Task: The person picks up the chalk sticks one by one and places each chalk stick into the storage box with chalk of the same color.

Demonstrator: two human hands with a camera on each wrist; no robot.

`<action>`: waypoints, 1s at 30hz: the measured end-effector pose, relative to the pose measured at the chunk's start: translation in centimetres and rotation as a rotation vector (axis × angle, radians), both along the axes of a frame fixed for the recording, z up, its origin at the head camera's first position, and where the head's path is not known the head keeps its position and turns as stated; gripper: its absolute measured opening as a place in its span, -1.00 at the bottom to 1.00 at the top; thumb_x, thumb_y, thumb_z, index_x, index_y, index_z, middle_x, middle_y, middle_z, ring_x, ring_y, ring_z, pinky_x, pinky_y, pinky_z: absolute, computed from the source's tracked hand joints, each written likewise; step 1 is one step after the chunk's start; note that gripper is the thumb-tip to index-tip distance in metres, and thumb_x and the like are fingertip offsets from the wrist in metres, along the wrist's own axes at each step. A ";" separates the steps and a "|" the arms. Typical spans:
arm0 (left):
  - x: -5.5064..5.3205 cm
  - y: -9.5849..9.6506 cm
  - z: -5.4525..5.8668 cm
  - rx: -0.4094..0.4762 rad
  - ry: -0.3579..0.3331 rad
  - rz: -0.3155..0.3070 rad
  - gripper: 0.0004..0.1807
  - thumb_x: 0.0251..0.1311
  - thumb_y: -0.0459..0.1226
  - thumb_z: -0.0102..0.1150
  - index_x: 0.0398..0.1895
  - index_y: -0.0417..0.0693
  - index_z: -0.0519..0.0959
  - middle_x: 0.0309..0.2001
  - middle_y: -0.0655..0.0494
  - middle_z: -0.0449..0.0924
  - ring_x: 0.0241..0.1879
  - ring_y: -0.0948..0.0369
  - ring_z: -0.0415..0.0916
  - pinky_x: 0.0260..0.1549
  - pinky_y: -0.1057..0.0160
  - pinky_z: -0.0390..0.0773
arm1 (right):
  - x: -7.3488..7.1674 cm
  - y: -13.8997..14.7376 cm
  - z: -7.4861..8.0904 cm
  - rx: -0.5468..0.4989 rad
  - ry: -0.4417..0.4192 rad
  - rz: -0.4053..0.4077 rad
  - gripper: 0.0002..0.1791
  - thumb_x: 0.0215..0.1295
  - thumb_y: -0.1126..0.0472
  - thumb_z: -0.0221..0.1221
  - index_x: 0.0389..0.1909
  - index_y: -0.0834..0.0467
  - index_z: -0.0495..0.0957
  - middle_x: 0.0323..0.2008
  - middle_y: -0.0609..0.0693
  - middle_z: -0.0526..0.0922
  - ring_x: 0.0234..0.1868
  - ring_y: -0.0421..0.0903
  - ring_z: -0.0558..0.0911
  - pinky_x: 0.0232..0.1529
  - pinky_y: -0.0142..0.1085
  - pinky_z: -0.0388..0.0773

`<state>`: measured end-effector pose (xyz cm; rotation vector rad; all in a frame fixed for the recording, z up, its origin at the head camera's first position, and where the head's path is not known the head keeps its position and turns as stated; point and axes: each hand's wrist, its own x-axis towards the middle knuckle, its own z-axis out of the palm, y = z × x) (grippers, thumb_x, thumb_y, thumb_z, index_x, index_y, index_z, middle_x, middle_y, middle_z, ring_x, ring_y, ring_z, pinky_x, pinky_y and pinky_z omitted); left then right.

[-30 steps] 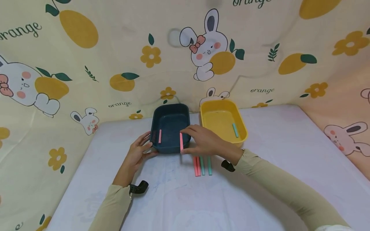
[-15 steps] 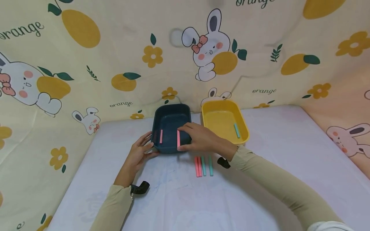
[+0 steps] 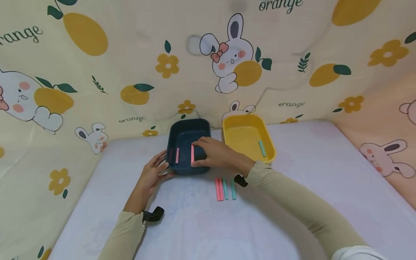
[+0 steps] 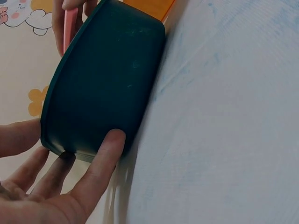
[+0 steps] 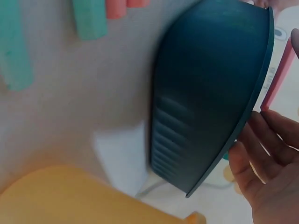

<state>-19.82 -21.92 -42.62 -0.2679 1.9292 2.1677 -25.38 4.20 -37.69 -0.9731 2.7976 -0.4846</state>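
In the head view my right hand (image 3: 214, 153) pinches a pink chalk stick (image 3: 192, 154) by its two ends, between thumb and fingers, above the dark blue bin (image 3: 188, 127). Another pink chalk stick (image 3: 177, 155) lies inside that bin, towards its left side. My left hand (image 3: 153, 176) rests against the bin's front left corner. The left wrist view shows its fairly straight fingers (image 4: 100, 168) touching the outer wall. From the right wrist, the held pink stick (image 5: 279, 77) appears just beyond the bin's rim.
Right of the blue bin stands a yellow bin (image 3: 272, 144) holding one teal chalk stick (image 3: 261, 148). In front, on the white-covered table (image 3: 195, 224), lie two pink sticks (image 3: 219, 189) and two teal sticks (image 3: 233, 189). A printed cloth (image 3: 146, 65) hangs behind.
My right hand has moved left with the pink chalk stick, from near the blue bin's right front edge to over its middle. The left hand stays at the corner.
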 end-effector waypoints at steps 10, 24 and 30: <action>0.1 -0.4 0.0 -0.002 -0.004 -0.002 -0.37 0.47 -0.37 -0.06 0.53 0.23 0.18 0.57 0.07 0.08 0.33 0.03 0.36 0.13 -0.04 0.61 | -1.2 -1.8 -0.6 0.025 -0.011 0.026 -0.06 0.13 -0.48 0.17 0.45 -0.07 0.29 0.37 -0.03 0.40 0.29 -0.08 0.43 0.36 -0.10 0.45; 0.2 -0.3 0.2 0.002 0.004 -0.022 -0.41 0.48 -0.36 -0.07 0.54 0.09 0.18 0.58 0.06 0.04 0.31 0.05 0.35 0.09 0.04 0.64 | -2.6 -3.7 -0.9 0.096 0.036 0.080 -0.08 0.19 -0.44 0.17 0.44 0.02 0.31 0.33 0.01 0.43 0.26 -0.06 0.48 0.34 -0.12 0.47; 0.4 0.0 0.4 -0.005 0.007 -0.022 -0.42 0.49 -0.36 -0.08 0.53 0.07 0.19 0.59 0.06 0.01 0.37 0.01 0.27 0.10 0.05 0.64 | -3.6 -4.6 -1.8 0.174 0.046 0.111 -0.07 0.21 -0.45 0.13 0.44 0.06 0.31 0.35 0.04 0.41 0.31 -0.06 0.46 0.37 -0.14 0.44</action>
